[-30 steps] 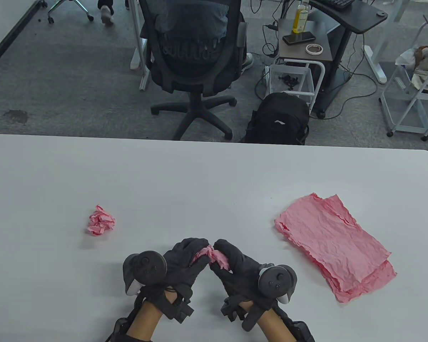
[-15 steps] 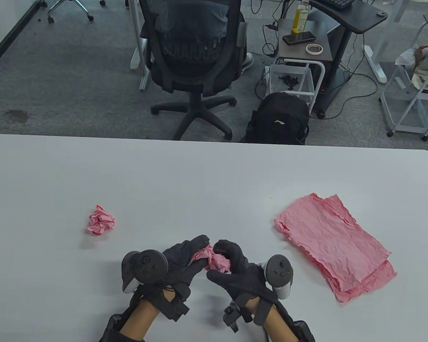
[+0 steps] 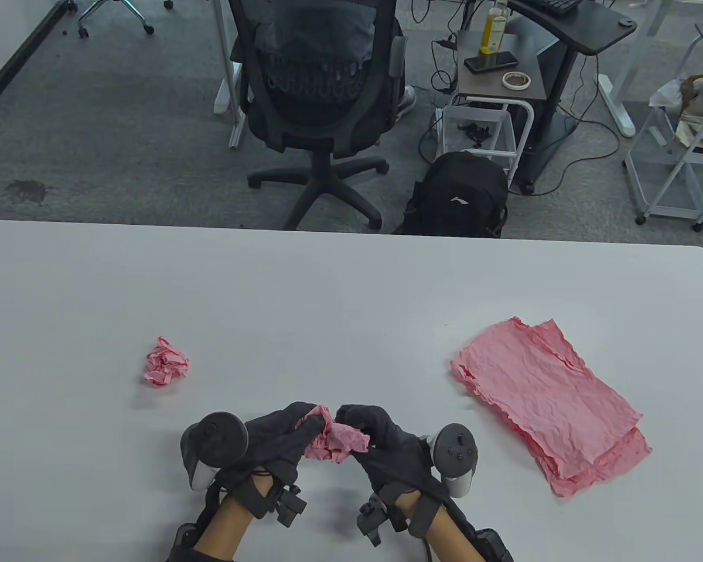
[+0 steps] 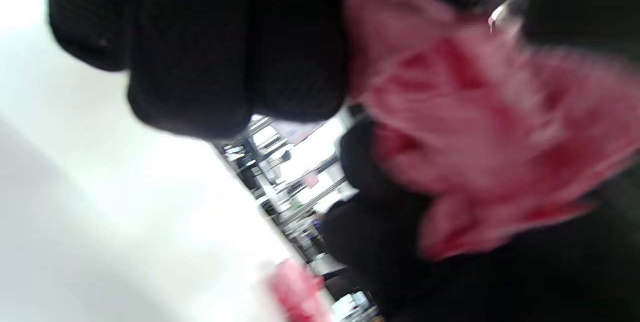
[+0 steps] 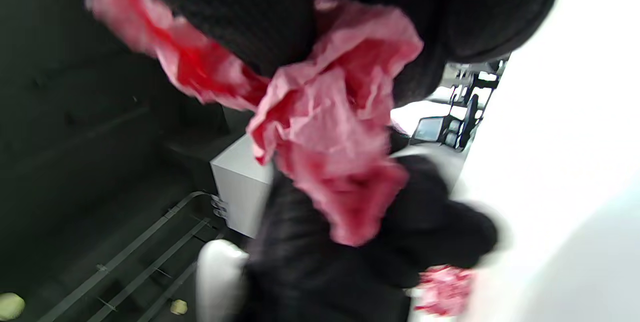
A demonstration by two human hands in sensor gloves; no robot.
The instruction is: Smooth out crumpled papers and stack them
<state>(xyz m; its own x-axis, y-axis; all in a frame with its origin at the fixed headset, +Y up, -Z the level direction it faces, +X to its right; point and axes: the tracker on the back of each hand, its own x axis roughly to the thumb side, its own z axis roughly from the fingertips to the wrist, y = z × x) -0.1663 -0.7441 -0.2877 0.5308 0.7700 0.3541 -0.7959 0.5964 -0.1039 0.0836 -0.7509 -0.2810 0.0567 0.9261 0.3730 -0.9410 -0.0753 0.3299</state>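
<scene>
Both gloved hands hold one crumpled pink paper (image 3: 335, 440) between them above the near middle of the white table (image 3: 351, 293). My left hand (image 3: 296, 430) pinches its left side and my right hand (image 3: 363, 424) pinches its right side. The paper is partly pulled open and fills both wrist views, blurred in the left wrist view (image 4: 470, 127) and clearer in the right wrist view (image 5: 330, 127). A second crumpled pink ball (image 3: 165, 363) lies on the table to the left. A stack of flattened pink sheets (image 3: 548, 401) lies at the right.
A black office chair (image 3: 319, 88), a black backpack (image 3: 460, 196) and a small side table with a bottle and phone (image 3: 495, 58) stand on the floor beyond the table's far edge. A white rack (image 3: 679, 146) stands at the far right.
Both hands have drawn toward the near edge and slightly left. The paper between them has opened out more, hanging lower between the fingers.
</scene>
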